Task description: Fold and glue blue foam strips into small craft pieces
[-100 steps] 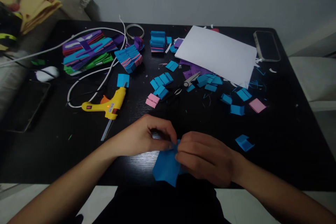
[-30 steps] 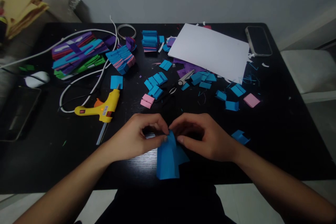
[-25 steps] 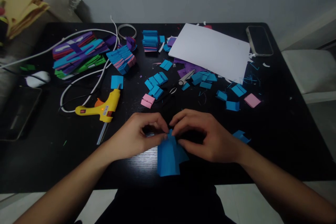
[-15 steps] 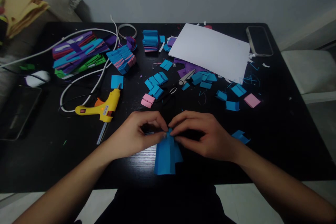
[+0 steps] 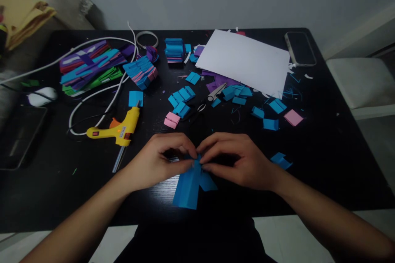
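Observation:
A creased strip of blue paper (image 5: 187,189) hangs toward me at the front of the black table (image 5: 92,197). My left hand (image 5: 166,160) pinches its top end between thumb and forefinger. Right against those fingertips, my right hand (image 5: 231,158) is closed on the same paper's top edge. A second blue flap sticks out to the right under my right fingers. The fingertips cover the fold itself. To the right of my right wrist lies a folded blue paper piece (image 5: 280,160).
A yellow glue gun (image 5: 128,125) lies at left near a looped white cable (image 5: 72,111). Scissors (image 5: 216,92), folded blue pieces (image 5: 182,94) and pink ones (image 5: 171,120) are scattered mid-table. White paper (image 5: 243,59) and a phone (image 5: 300,48) lie at the back right.
The lower end of the blue paper strip has swung to the left, and the right flap shows more. Both hands keep their pinch in nearly the same place.

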`<control>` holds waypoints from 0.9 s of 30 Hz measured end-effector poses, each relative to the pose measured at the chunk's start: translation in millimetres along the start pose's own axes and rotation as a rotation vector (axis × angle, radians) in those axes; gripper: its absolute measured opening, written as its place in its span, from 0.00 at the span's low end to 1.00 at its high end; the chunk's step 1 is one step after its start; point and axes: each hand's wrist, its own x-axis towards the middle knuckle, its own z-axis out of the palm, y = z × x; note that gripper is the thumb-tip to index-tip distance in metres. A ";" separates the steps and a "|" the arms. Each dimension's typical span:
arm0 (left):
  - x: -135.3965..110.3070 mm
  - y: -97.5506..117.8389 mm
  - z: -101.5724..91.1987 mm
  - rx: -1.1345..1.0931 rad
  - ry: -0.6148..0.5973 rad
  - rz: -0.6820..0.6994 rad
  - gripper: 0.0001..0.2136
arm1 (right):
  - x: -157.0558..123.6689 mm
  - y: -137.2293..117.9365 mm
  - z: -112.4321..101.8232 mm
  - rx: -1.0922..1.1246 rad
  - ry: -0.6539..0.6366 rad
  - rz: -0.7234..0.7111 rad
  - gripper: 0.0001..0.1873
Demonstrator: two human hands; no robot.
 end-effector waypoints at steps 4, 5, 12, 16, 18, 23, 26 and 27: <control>-0.7 0.0 2.0 -0.018 0.021 -0.073 0.02 | -1.0 -0.7 -0.4 -0.018 -0.033 0.005 0.06; -0.8 0.3 2.6 -0.036 0.026 -0.104 0.01 | -1.1 -1.1 -0.5 -0.016 -0.036 0.011 0.07; -1.1 1.0 4.6 -0.152 0.035 -0.188 0.04 | -1.9 -1.3 -0.3 -0.032 -0.121 -0.036 0.24; -1.6 -0.5 5.7 -0.182 0.042 -0.199 0.06 | -2.9 2.0 0.9 -0.077 -0.126 -0.057 0.18; -1.7 -0.5 6.1 -0.195 0.034 -0.201 0.06 | -2.5 2.6 0.7 -0.069 -0.111 -0.046 0.15; -1.1 1.8 4.8 -0.235 0.021 -0.208 0.06 | 0.1 0.6 -1.5 0.011 -0.074 0.010 0.13; -0.3 3.2 3.3 -0.250 0.021 -0.214 0.06 | 0.9 -1.3 -0.9 0.090 -0.062 0.110 0.13; -0.1 3.5 2.9 -0.251 0.022 -0.212 0.06 | 1.0 -1.7 -0.2 0.118 -0.058 0.154 0.13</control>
